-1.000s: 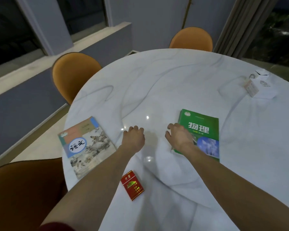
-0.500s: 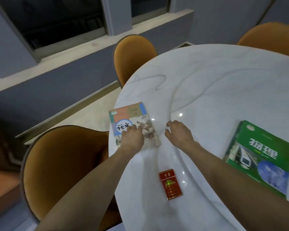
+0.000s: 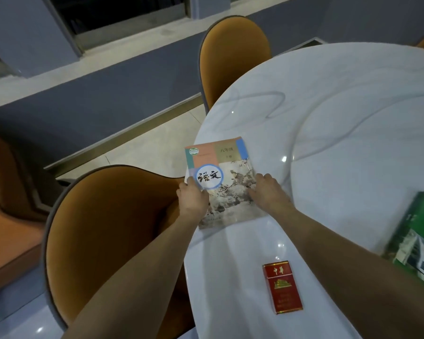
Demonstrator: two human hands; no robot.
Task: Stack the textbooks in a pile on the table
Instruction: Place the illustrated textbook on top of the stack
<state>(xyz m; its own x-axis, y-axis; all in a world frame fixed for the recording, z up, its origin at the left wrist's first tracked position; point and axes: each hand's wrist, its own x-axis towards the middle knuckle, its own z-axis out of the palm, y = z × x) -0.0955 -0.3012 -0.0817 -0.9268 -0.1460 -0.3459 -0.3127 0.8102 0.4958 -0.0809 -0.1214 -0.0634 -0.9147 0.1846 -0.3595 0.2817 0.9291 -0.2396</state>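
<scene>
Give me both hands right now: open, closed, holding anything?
Left hand: closed on the left edge of the painted-cover textbook.
Right hand: on the same textbook's right side; grip cannot be told.

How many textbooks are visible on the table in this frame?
2. The painted-cover textbook with a blue-ringed title lies at the white marble table's left edge under both hands; the green textbook sits at the right, cut off by the frame.

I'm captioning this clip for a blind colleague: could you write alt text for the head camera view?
Both hands, left hand and right hand, grip the side edges of a painted-cover textbook lying at the rim of a round white marble table. A green textbook lies apart at the right edge, a red pack nearer the viewer, and orange chairs surround the table.
</scene>
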